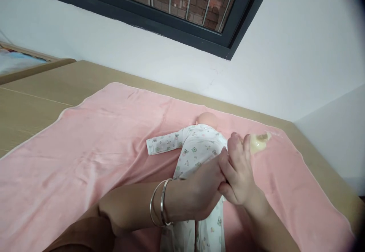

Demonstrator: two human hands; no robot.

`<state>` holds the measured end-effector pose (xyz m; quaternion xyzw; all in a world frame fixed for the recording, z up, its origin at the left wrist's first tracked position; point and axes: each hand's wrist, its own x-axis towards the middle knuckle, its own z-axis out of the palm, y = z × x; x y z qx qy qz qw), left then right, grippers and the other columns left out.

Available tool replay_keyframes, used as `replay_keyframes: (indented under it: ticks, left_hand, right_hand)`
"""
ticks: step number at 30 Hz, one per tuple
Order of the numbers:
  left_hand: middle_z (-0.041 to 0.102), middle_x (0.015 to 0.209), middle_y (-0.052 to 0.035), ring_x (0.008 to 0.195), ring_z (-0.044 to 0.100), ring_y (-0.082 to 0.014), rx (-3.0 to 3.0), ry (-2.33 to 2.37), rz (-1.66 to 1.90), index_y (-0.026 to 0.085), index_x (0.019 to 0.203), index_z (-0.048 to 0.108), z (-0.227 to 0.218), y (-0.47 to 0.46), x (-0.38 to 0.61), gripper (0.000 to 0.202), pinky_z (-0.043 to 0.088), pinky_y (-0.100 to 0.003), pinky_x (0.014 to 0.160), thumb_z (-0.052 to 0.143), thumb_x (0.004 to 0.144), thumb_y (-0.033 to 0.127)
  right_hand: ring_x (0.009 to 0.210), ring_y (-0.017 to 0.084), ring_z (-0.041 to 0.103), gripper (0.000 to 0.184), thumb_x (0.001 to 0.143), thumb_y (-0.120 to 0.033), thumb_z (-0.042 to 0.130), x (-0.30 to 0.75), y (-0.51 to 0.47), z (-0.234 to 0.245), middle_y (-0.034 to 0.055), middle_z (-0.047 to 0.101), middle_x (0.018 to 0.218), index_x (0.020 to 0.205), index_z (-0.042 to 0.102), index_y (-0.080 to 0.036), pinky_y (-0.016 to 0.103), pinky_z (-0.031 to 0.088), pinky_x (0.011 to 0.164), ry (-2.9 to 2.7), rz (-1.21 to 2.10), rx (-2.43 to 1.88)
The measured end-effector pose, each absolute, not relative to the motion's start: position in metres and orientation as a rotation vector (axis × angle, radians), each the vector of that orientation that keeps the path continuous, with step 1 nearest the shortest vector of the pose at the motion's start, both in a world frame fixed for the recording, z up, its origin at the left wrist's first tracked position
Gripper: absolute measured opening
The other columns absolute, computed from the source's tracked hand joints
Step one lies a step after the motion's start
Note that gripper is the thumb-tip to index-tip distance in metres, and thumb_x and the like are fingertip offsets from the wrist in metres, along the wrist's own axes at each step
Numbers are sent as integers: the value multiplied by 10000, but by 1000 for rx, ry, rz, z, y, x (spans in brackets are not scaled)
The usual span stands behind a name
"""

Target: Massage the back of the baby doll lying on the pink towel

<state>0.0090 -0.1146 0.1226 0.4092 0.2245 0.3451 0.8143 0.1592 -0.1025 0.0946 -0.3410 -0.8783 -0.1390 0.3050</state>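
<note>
A baby doll (pixel 196 151) in a white, print-covered sleepsuit lies on its back on a pink blanket (pixel 122 130), head toward the wall. One sleeve (pixel 165 143) stretches out to the left; the opposite sleeve is mostly hidden behind my hands. My left hand (pixel 207 189), with two silver bangles at the wrist, is closed above the doll's trunk, its fingertips out of sight against my right hand. My right hand (pixel 238 172) has bent fingers, with thumb and forefinger meeting my left hand. Whatever they pinch is hidden. Just beyond my right fingers lies a pale yellow, shiny object (pixel 258 143).
The blanket covers a wooden surface (pixel 37 103) that runs along a white wall (pixel 137 42). A dark-framed window (pixel 182 25) with bars is set above it. At the far left is a raised wooden edge (pixel 40 68).
</note>
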Motion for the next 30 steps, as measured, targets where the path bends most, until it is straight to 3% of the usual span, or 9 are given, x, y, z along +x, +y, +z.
replay_keyframes:
  ticks: [4, 8, 11, 15, 18, 21, 24, 27, 30]
  left_hand:
    - [618, 1471, -67, 1467, 483, -281, 706, 505, 819, 295, 1512, 487, 136, -71, 2, 559, 388, -509, 1218, 247, 1051, 499]
    - [579, 1505, -103, 1415, 542, -237, 750, 873, 1169, 267, 1533, 406, 102, -14, 5, 526, 426, -428, 1183, 329, 1056, 474]
    - [672, 1361, -126, 1327, 599, -249, 1004, 1043, 1219, 190, 1221, 654, 66, 19, 9, 344, 430, -414, 1160, 434, 1009, 349]
    - [738, 1093, -146, 1123, 670, -254, 1324, 1201, 1285, 165, 894, 673, 39, 26, 15, 280, 487, -410, 1058, 418, 974, 249]
    - [744, 1036, -103, 1055, 676, -221, 1434, 1180, 1369, 193, 899, 659, 33, 17, 17, 299, 501, -381, 1023, 384, 1000, 256]
    - [748, 1047, -87, 1052, 676, -207, 1403, 1184, 1408, 197, 931, 652, 31, 10, 17, 308, 504, -370, 1021, 368, 1023, 272]
    - [747, 1073, -90, 1077, 676, -207, 1340, 1208, 1419, 187, 968, 659, 27, 9, 17, 325, 507, -365, 1023, 358, 1035, 290]
    - [745, 1083, -84, 1083, 676, -206, 1353, 1213, 1415, 194, 991, 662, 23, 10, 16, 339, 506, -357, 1019, 347, 1042, 310]
    - [746, 1077, -81, 1069, 677, -208, 1401, 1172, 1439, 202, 985, 658, 18, 10, 15, 341, 505, -358, 1011, 349, 1047, 330]
  right_hand:
    - [1610, 350, 32, 701, 1080, -418, 303, 156, -87, 90, 32, -83, 1751, 1656, -93, -366, 736, 82, 1242, -2261, -71, -1300]
    - [1613, 317, 66, 683, 1083, -458, 346, 147, -71, 74, 148, 75, 1742, 1678, 111, -220, 649, 174, 1267, -2304, 264, -1614]
    - [1610, 329, 93, 607, 1082, -469, 355, 146, -54, 59, 131, 207, 1722, 1626, 339, -201, 649, 120, 1278, -2463, 297, -1560]
    - [1601, 296, 187, 520, 1083, -418, 367, 160, -28, 46, 101, 327, 1687, 1535, 504, -200, 592, 144, 1293, -2489, 268, -1451]
    - [1588, 277, 243, 563, 1087, -407, 346, 167, -23, 43, 153, 327, 1679, 1560, 455, -121, 520, 221, 1290, -2379, 258, -1552]
    - [1587, 359, 213, 666, 1065, -407, 392, 158, -35, 42, 262, 267, 1675, 1590, 345, 0, 552, 245, 1274, -2300, 138, -1773]
    - [1597, 398, 132, 638, 1030, -405, 481, 149, -45, 44, 189, 237, 1706, 1589, 407, -107, 618, 200, 1272, -2479, 55, -1634]
    - [1600, 322, 188, 511, 1026, -374, 491, 155, -36, 48, 59, 331, 1691, 1522, 525, -258, 602, 142, 1293, -2644, 112, -1331]
    - [1592, 271, 232, 514, 1050, -392, 435, 165, -23, 50, 49, 355, 1680, 1545, 491, -266, 553, 189, 1292, -2582, 183, -1381]
